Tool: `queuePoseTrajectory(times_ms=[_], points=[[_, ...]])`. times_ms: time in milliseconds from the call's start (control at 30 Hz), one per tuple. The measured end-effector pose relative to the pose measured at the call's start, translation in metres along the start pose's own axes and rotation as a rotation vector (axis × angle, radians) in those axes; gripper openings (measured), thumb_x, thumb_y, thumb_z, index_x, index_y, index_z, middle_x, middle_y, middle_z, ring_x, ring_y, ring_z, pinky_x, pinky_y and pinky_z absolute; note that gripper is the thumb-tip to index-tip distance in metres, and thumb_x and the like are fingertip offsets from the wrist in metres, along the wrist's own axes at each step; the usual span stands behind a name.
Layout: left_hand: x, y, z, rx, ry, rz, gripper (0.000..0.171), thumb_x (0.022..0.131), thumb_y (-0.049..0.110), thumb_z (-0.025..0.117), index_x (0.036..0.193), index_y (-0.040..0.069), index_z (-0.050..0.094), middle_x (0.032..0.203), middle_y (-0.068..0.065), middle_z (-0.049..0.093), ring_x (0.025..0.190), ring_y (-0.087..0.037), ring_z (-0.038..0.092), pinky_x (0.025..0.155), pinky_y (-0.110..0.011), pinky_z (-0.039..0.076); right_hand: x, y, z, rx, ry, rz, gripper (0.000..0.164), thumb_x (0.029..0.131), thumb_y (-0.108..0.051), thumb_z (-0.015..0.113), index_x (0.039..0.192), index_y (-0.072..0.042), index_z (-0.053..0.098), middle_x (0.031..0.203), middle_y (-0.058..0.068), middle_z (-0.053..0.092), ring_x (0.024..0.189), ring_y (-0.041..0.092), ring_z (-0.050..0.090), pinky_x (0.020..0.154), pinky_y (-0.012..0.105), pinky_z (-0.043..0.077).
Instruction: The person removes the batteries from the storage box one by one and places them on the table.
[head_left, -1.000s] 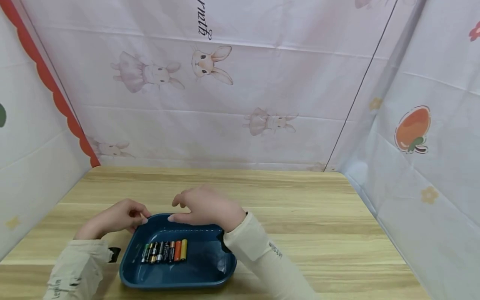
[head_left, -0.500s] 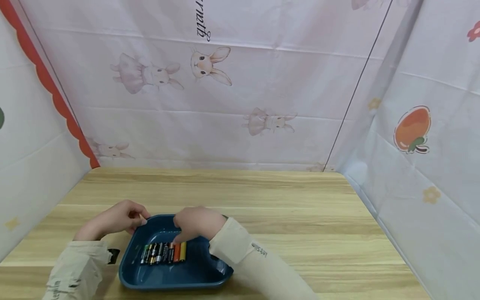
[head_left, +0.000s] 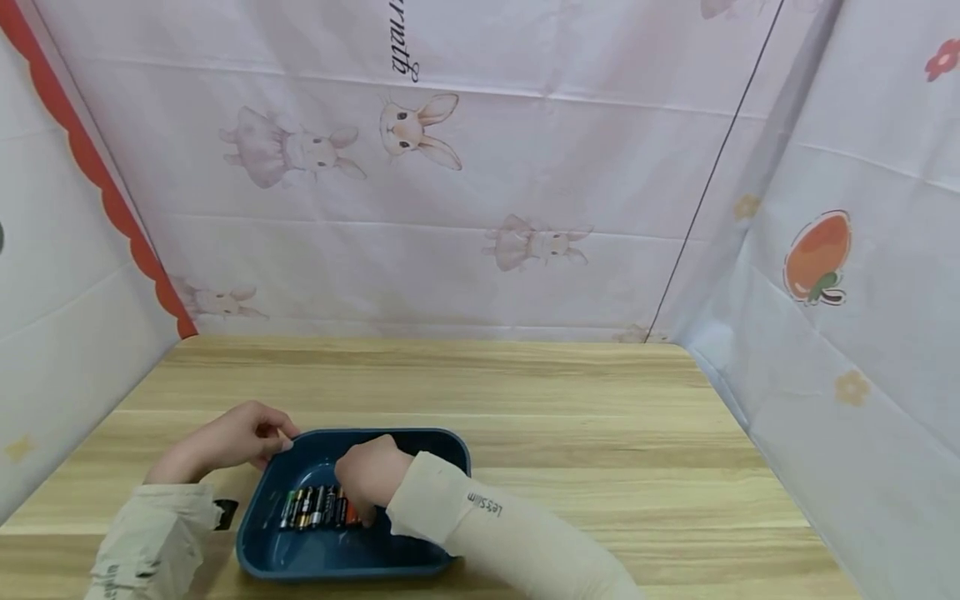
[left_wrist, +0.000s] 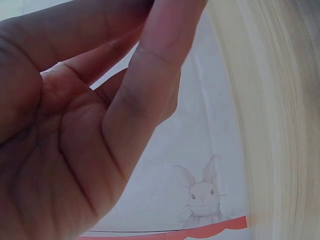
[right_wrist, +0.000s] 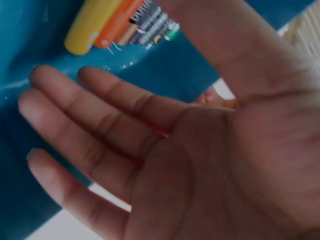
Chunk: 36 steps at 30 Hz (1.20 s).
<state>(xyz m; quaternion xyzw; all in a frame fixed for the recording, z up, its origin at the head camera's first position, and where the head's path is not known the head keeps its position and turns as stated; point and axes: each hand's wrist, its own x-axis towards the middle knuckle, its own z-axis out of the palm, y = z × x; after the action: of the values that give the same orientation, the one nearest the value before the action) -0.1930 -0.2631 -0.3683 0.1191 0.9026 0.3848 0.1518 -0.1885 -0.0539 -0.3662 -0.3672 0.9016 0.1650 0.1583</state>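
Observation:
A dark blue tray [head_left: 341, 560] lies on the table, with a row of several batteries [head_left: 318, 507] side by side inside it. At its far left corner my left hand [head_left: 238, 435] pinches the rim between thumb and fingers. My right hand [head_left: 372, 473] is down inside the tray, over the right end of the row. In the right wrist view its fingers extend loosely beside the yellow battery [right_wrist: 90, 27] and the orange battery [right_wrist: 116, 25]. The thumb overlaps the row's other end there. From the head view, the hand hides the yellow battery.
The wood-grain table [head_left: 600, 467] reaches right and back from the tray. A cloth backdrop with printed rabbits [head_left: 480, 192] rises behind it, and more printed cloth [head_left: 847, 350] stands on the right side.
My right hand has come down from above the tray's far rim, toward me and into the tray, over the row's right end. The left hand stays at the corner.

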Motion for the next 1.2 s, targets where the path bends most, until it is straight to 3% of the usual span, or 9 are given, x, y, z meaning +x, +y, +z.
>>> queuePoseTrajectory(times_ms=[200,700,1000,1200], points=[[0.000,0.000,0.000,-0.015,-0.003,-0.002,0.015,0.091,-0.005,0.056,0.101,-0.005,0.068,0.076,-0.009,0.060,0.065,-0.022,0.057,0.059,-0.034,0.056,0.001,-0.003,0.002,-0.043,-0.001,0.024,0.028,0.072,-0.039,0.085,0.093,-0.033,0.067,0.080,-0.015,0.062,0.068,0.004,0.052,0.073,0.028,0.048],[0.016,-0.009,-0.016,-0.020,-0.024,0.013,0.016,0.092,-0.006,0.054,0.102,-0.006,0.067,0.076,-0.008,0.059,0.066,-0.023,0.056,0.060,-0.036,0.056,0.025,-0.005,-0.001,-0.061,-0.037,0.064,0.026,0.074,-0.044,0.081,0.093,-0.034,0.066,0.081,-0.015,0.059,0.068,0.005,0.051,0.067,0.029,0.049],[0.010,-0.003,-0.011,-0.003,-0.009,0.014,0.015,0.092,-0.004,0.056,0.101,-0.005,0.068,0.079,-0.008,0.061,0.066,-0.023,0.057,0.059,-0.035,0.056,0.015,-0.003,0.001,-0.066,0.003,0.014,0.026,0.076,-0.043,0.078,0.094,-0.032,0.064,0.079,-0.013,0.057,0.065,0.006,0.051,0.061,0.029,0.049],[0.005,0.000,-0.007,-0.001,0.000,-0.014,0.013,0.092,-0.003,0.058,0.100,-0.004,0.068,0.074,-0.007,0.058,0.066,-0.022,0.056,0.060,-0.035,0.056,0.002,-0.002,-0.002,-0.058,-0.003,-0.018,0.024,0.075,-0.045,0.077,0.085,-0.030,0.062,0.074,-0.013,0.053,0.061,0.006,0.048,0.053,0.025,0.045]])
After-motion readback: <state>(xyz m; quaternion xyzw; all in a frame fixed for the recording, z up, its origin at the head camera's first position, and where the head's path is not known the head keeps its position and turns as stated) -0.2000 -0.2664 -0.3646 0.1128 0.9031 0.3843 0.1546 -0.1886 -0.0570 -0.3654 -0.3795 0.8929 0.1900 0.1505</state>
